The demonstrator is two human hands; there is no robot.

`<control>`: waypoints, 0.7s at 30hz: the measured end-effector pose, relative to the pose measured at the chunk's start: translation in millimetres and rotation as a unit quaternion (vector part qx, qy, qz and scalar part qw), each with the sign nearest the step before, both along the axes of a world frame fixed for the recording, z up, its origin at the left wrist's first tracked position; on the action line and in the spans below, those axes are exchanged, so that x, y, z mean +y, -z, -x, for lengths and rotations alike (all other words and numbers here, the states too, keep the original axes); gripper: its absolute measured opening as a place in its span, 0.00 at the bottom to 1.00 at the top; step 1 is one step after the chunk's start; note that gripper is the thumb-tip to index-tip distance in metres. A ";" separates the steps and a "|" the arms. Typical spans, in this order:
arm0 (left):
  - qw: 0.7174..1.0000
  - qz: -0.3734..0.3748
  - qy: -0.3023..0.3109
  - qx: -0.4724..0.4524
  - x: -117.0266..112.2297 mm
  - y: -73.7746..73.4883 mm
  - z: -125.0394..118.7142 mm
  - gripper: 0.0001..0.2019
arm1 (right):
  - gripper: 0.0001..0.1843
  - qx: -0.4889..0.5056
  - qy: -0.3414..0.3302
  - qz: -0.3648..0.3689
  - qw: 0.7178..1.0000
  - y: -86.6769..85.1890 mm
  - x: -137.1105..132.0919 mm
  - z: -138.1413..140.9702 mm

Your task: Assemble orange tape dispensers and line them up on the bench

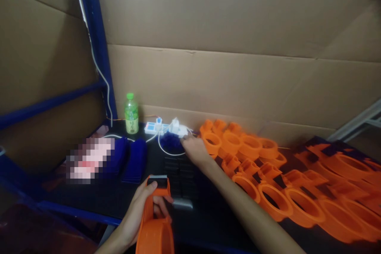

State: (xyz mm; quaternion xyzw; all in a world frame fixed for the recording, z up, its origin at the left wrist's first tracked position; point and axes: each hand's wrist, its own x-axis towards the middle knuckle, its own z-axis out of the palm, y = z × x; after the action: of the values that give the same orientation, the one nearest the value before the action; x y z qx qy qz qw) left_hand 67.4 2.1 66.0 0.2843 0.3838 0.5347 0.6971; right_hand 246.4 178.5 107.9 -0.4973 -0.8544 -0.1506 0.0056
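Observation:
My left hand (137, 210) is wrapped round an orange tape dispenser (156, 232), with the thumb on a black piece below its serrated metal blade (158, 176). The dispenser's ring hangs toward the bottom edge. Farther off, my right hand (195, 149) reaches to a pile of small dark blue pieces (171, 141) by the power strip. Its fingertips are at the pile and blurred, so I cannot tell whether they grip a piece. Rows of black pieces (178, 170) lie between the hands. Near the left hand rests a shiny flat piece (183, 204).
Several orange dispensers (275, 202) crowd the table's right side. A power strip (151, 127) with white cables and a green-capped bottle (131, 114) stand at the back. Stacks of blue strips (133, 162) lie left. Cardboard walls (238, 47) and a blue post (97, 39) border the table.

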 end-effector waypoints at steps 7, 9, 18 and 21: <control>1.000 0.003 -0.008 -0.015 0.4 2.5 0.0 0.16 | 0.10 0.139 -0.012 0.003 0.990 -22.8 -17.4 -11.2; 1.000 0.001 -0.016 -0.017 0.7 3.7 -0.2 0.17 | 0.10 0.186 -0.029 0.017 0.982 -26.9 -33.3 -12.8; 0.998 -0.001 0.005 -0.067 5.8 7.0 1.0 0.21 | 0.08 0.504 -0.094 0.176 0.840 -17.0 -122.2 1.6; 0.997 -0.004 0.007 -0.070 5.8 9.6 2.7 0.22 | 0.07 0.537 -0.093 0.162 0.823 -9.8 -128.7 5.4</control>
State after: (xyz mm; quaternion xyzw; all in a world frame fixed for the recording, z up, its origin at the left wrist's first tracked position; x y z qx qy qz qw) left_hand 64.7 7.9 56.4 0.2515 0.3296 0.5499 0.7250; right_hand 241.0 49.7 117.7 -0.4111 -0.7709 0.2820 0.3964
